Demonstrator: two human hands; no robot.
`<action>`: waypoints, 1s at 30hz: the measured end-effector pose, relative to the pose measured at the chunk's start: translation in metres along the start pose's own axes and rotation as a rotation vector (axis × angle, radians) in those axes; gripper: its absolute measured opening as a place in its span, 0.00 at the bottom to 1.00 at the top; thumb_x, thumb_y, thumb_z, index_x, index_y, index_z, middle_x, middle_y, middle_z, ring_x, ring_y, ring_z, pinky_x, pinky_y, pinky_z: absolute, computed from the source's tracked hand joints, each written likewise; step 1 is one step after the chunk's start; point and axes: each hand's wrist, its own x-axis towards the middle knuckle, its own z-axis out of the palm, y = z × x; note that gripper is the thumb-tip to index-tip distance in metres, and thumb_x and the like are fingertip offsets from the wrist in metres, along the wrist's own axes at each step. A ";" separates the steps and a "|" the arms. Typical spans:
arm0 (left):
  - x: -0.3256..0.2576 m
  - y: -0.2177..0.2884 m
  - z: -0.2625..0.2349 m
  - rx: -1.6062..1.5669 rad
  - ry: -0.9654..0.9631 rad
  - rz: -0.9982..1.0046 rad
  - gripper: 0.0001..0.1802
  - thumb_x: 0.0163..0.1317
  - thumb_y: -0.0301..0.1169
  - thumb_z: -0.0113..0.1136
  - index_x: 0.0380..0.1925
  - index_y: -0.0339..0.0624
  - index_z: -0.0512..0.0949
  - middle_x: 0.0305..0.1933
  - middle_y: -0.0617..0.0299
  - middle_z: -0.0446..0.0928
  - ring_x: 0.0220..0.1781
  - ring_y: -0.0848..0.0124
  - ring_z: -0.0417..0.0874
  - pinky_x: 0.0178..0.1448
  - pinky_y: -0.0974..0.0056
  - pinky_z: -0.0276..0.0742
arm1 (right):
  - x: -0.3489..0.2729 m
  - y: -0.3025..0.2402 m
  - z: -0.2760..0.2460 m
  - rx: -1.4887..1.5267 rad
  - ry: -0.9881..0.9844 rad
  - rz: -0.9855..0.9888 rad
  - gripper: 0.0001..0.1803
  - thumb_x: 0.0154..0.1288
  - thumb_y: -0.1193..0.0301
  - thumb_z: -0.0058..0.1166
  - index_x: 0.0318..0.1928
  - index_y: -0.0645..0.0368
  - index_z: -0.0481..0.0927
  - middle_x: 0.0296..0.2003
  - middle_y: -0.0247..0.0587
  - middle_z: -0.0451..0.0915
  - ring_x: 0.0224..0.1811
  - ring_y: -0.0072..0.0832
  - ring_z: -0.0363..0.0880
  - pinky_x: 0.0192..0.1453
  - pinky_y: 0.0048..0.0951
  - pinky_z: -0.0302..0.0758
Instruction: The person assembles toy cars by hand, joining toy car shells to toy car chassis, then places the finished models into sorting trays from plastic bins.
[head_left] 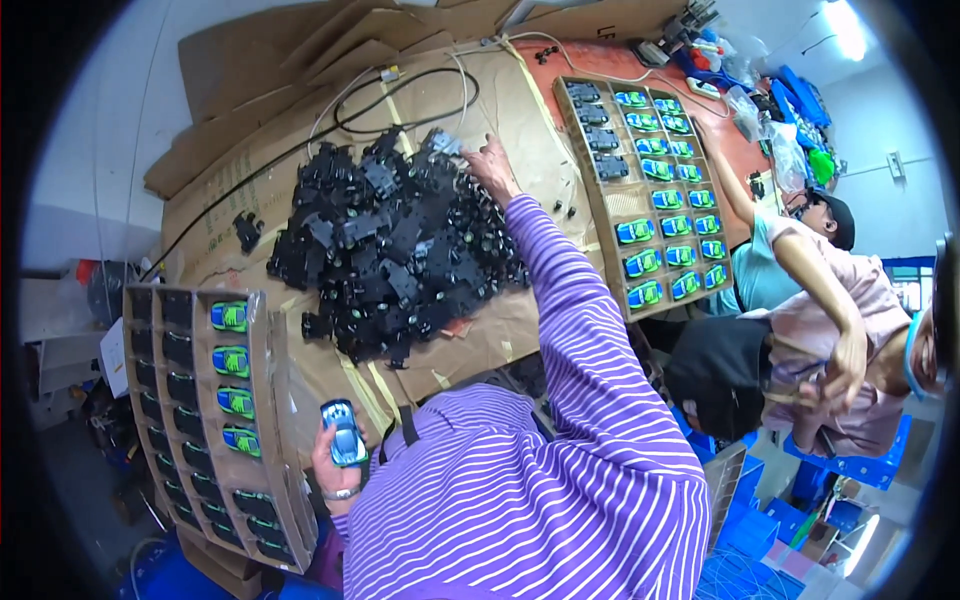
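Note:
My left hand (325, 462), with a watch on its wrist, is closed round a blue toy car body (344, 434) with green at its lower edge. It is beside the left tray. My right hand (490, 170) reaches out to the far edge of a heap of black toy car chassis (385, 250). Its fingers are apart, close to a lighter grey chassis (441, 143); I cannot tell whether they touch it. The chassis lie jumbled on the brown paper covering the table (540, 130).
The left compartment tray (265, 380) holds several blue-green cars and dark pieces. Another tray (605, 225) at right holds rows of cars and black chassis. A black cable (255, 195) crosses the paper. Co-workers (775, 265) sit at right; one's hand (847, 362) is raised.

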 end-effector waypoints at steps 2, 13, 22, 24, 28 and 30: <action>-0.002 -0.002 0.013 -0.039 0.024 -0.009 0.23 0.68 0.32 0.53 0.60 0.35 0.68 0.52 0.45 0.80 0.39 0.59 0.85 0.41 0.59 0.85 | 0.032 0.001 0.013 0.025 0.023 0.021 0.39 0.64 0.68 0.61 0.69 0.76 0.60 0.33 0.49 0.81 0.26 0.32 0.82 0.26 0.30 0.79; 0.016 -0.007 0.055 -0.079 0.143 -0.041 0.22 0.67 0.31 0.54 0.59 0.33 0.69 0.52 0.43 0.80 0.38 0.58 0.85 0.40 0.59 0.84 | 0.046 -0.117 0.057 0.281 -0.152 -0.007 0.23 0.52 0.66 0.63 0.44 0.70 0.78 0.36 0.60 0.84 0.39 0.51 0.84 0.44 0.43 0.80; 0.065 -0.010 0.125 0.092 -0.015 -0.103 0.27 0.63 0.23 0.56 0.63 0.36 0.67 0.56 0.42 0.78 0.49 0.55 0.84 0.46 0.55 0.85 | 0.066 -0.053 0.008 0.030 -0.259 -0.064 0.28 0.57 0.62 0.61 0.54 0.70 0.79 0.45 0.62 0.83 0.51 0.50 0.82 0.56 0.41 0.78; 0.070 -0.014 0.132 0.095 0.008 -0.108 0.25 0.63 0.23 0.58 0.61 0.35 0.68 0.54 0.44 0.79 0.48 0.55 0.85 0.46 0.55 0.86 | 0.060 -0.050 -0.003 0.210 -0.174 0.124 0.28 0.58 0.62 0.61 0.55 0.69 0.80 0.47 0.61 0.83 0.51 0.49 0.82 0.57 0.41 0.78; 0.091 -0.029 0.142 0.194 0.012 -0.216 0.22 0.65 0.27 0.61 0.57 0.34 0.70 0.46 0.48 0.81 0.42 0.55 0.87 0.41 0.55 0.87 | 0.104 0.021 -0.028 -0.187 0.178 -0.193 0.21 0.60 0.66 0.58 0.49 0.68 0.78 0.41 0.63 0.80 0.44 0.55 0.82 0.50 0.49 0.79; 0.092 -0.035 0.143 0.295 -0.004 -0.278 0.22 0.64 0.28 0.61 0.57 0.33 0.70 0.44 0.47 0.81 0.41 0.55 0.87 0.41 0.55 0.87 | 0.130 0.034 -0.042 -0.195 0.171 -0.240 0.22 0.61 0.65 0.57 0.52 0.66 0.75 0.45 0.61 0.77 0.47 0.57 0.78 0.53 0.50 0.76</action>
